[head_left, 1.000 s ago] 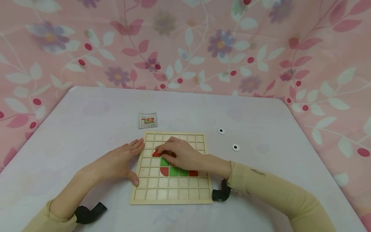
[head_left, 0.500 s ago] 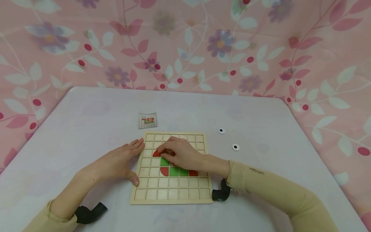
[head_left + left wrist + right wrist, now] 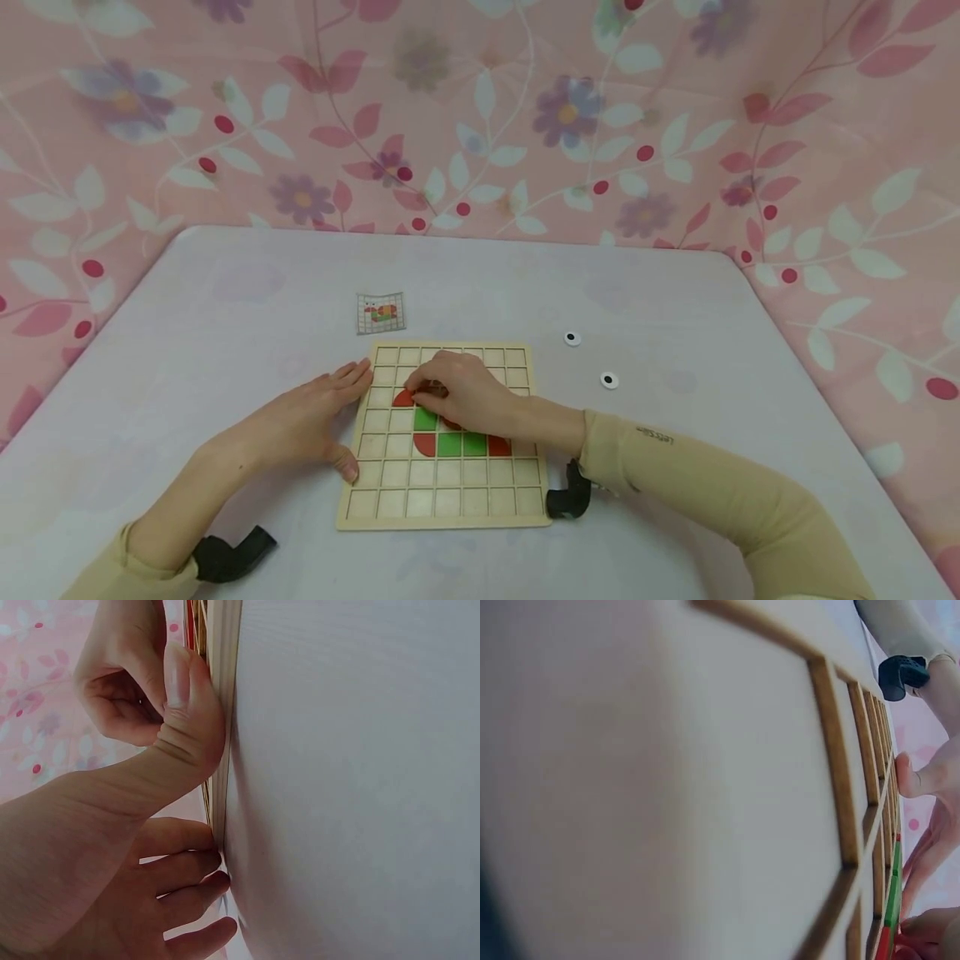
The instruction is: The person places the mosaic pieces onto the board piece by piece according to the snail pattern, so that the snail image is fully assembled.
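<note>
A square wooden grid board [image 3: 442, 500] lies on the table, with green square tiles [image 3: 474, 444] and red quarter-circle tiles [image 3: 424, 444] in some of its cells. My left hand [image 3: 303, 421] rests along the board's left edge, fingers stretched and thumb apart; the left wrist view shows the thumb [image 3: 187, 712] against the rim. Over the middle of the board, my right hand [image 3: 468, 396] curls its fingers, thumb and index tips at a red quarter-circle tile [image 3: 403, 398] in the upper left part. The palm hides several cells behind it.
A small picture card [image 3: 381, 313] with a coloured pattern on a grid lies behind the board. Two googly-eye discs, a farther one [image 3: 572, 339] and a nearer one [image 3: 609, 380], lie to the right. Black wrist mounts [image 3: 234, 556] sit at both forearms. A floral curtain [image 3: 480, 117] hangs behind the table.
The right hand stays at the red tile, its knuckles and wrist shifting slightly leftward. The left hand keeps its place at the board's edge.
</note>
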The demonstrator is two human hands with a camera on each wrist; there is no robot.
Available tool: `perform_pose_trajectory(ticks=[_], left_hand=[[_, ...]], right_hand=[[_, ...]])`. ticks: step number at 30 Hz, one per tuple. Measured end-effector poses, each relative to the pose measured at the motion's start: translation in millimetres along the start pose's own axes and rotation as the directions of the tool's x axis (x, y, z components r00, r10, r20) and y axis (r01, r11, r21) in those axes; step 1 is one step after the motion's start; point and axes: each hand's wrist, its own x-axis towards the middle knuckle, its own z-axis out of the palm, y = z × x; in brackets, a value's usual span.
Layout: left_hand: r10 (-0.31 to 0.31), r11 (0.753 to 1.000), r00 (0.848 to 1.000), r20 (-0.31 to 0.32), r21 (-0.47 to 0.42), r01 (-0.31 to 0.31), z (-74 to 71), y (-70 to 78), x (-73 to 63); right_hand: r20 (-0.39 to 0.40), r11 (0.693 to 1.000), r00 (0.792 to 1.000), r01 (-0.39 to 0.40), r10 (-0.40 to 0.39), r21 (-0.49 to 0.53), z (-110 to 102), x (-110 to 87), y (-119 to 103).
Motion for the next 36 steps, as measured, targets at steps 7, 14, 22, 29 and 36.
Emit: perform_pose_trajectory(ticks=[7, 14, 22, 29, 36], left_hand=[[-0.011, 1.000, 1.000, 0.005, 0.002, 0.011, 3.2, -0.7, 1.4], [-0.031, 0.999, 0.999, 0.010, 0.013, 0.031, 0.9, 1.2, 2.1], [-0.045, 0.999, 0.999, 0.018, 0.010, 0.044, -2.5, 3.0, 2.6], [-0.041, 0.999, 0.999, 0.017, 0.004, 0.041, -1.0, 2.0, 2.1], [-0.027, 1.000, 1.000, 0.008, 0.005, 0.027, 0.9, 0.8, 2.1]], right_hand=[[-0.024, 0.993, 0.993, -0.118, 0.118, -0.011, -11, -19.3, 9], [-0.265, 0.984, 0.950, -0.178, 0.168, -0.014, -40, -57.8, 51], [-0.391, 0.935, 0.870, -0.349, 0.299, -0.060, -73, -104.7, 104], [-0.408, 0.942, 0.873, -0.326, 0.268, -0.081, -82, -120.7, 119], [-0.426, 0.944, 0.871, -0.315, 0.246, -0.098, -82, -124.4, 119]])
